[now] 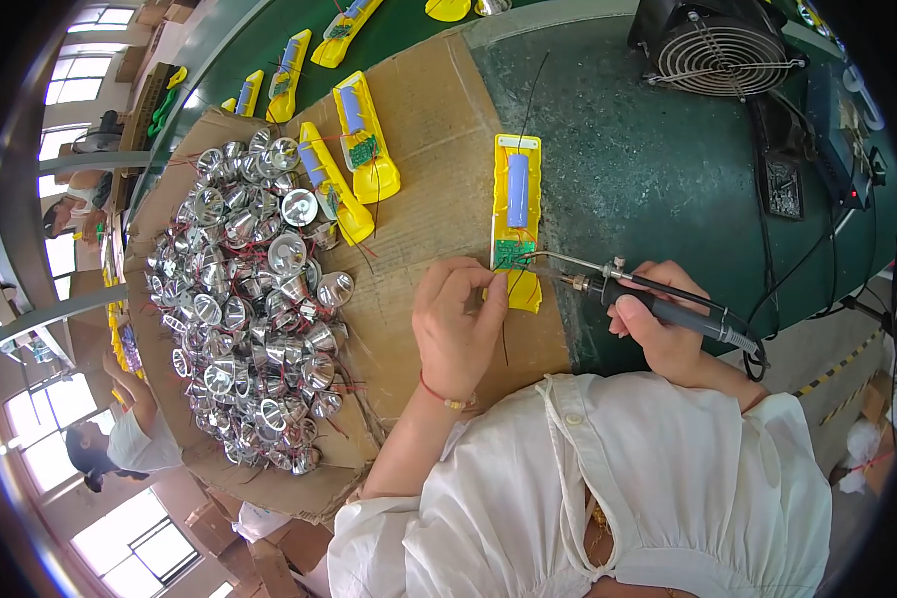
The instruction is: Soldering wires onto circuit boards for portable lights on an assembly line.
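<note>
In front of me lies a yellow flashlight housing (502,199), its open side up. Inside it sit a blue cylindrical battery (518,189) and, below that, a green circuit board (513,253). A soldering iron (658,309) with a solder feed tube is gripped in my right hand (662,324); its tip reaches the board's right side. My left hand (458,324) pinches at the board's lower left edge, by a thin dark wire; the fingertips hide what they hold. Dark wires stick out above and below the housing.
Left on cardboard (439,130) is a heap of silver reflector cups (287,254) with red wires. More yellow housings (374,179) lie beyond it. A black fan (718,55) stands at the far right, near a soldering station (835,130) and cables. Other people (135,434) sit at the left.
</note>
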`<state>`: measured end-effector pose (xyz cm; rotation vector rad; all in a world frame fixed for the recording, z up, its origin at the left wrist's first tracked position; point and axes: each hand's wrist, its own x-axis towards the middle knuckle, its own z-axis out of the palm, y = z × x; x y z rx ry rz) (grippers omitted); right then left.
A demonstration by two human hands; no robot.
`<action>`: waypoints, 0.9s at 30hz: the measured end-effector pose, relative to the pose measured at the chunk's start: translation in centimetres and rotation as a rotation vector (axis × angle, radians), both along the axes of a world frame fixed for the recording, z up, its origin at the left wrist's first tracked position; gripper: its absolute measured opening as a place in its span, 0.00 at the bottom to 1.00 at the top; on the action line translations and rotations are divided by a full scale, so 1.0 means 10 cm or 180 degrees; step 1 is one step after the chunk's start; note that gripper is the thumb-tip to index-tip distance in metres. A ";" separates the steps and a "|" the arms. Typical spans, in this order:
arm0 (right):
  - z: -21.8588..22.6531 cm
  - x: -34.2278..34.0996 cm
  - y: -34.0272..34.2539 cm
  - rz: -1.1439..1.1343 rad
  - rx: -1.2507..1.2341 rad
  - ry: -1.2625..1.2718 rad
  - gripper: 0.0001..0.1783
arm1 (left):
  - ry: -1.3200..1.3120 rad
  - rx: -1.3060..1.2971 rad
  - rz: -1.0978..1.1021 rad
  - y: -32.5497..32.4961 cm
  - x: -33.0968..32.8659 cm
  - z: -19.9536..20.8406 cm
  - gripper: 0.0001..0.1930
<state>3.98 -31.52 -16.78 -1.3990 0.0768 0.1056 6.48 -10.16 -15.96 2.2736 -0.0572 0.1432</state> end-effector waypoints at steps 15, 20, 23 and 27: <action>-0.01 -0.02 -0.05 -0.0166 0.0170 -0.0081 0.09 | -0.0012 -0.0081 0.0079 0.00 0.03 0.00 0.04; -0.03 0.00 -0.06 -0.0219 0.0291 0.0016 0.08 | -0.0024 -0.0052 0.0051 0.01 0.04 0.00 0.04; 0.00 0.02 -0.09 -0.0324 0.0280 0.0043 0.08 | -0.0070 0.0005 -0.0052 0.02 0.07 0.06 0.05; -0.04 0.06 -0.21 -0.0593 0.0250 -0.0116 0.09 | 0.0427 -0.0566 0.0348 -0.02 0.10 0.23 0.05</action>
